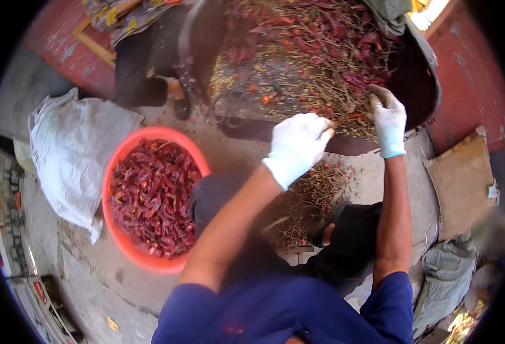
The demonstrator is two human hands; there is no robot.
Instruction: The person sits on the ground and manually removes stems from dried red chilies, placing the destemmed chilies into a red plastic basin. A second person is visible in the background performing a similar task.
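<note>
Brittle, wrinkled dried red chillies (pixel 372 43) lie in a loose mass across a broad, dark tub (pixel 424 86) with rounded corners and a smooth inner wall, thickest toward its far side and right side. Among them run wiry, tan stems (pixel 344 103), tangled and twig-like, and over the nearer, left part of the tub floor small, flat, pale yellow seeds (pixel 235 80) are strewn with a few brighter red scraps. The left hand (pixel 299 143), in a white knit glove with a pale blue ribbed cuff, is over the tub's near rim, its fingers bent inward and the thumb close beside them; whether they grip anything cannot be told. Stems and seeds lie just beyond these fingertips. The right hand (pixel 388 117), gloved alike but grubbier at the tips, reaches over the near right part, forefinger and thumb curved toward each other; whether they meet on a stem cannot be told. Chillies and stems lie right beside and beneath those fingertips. Left of the knee, a round, glossy orange-red plastic basin (pixel 163 265) holds crinkled, dark red chilli pods (pixel 155 200), and below the tub a dry, bristly stem heap (pixel 321 183) covers the ground.
</note>
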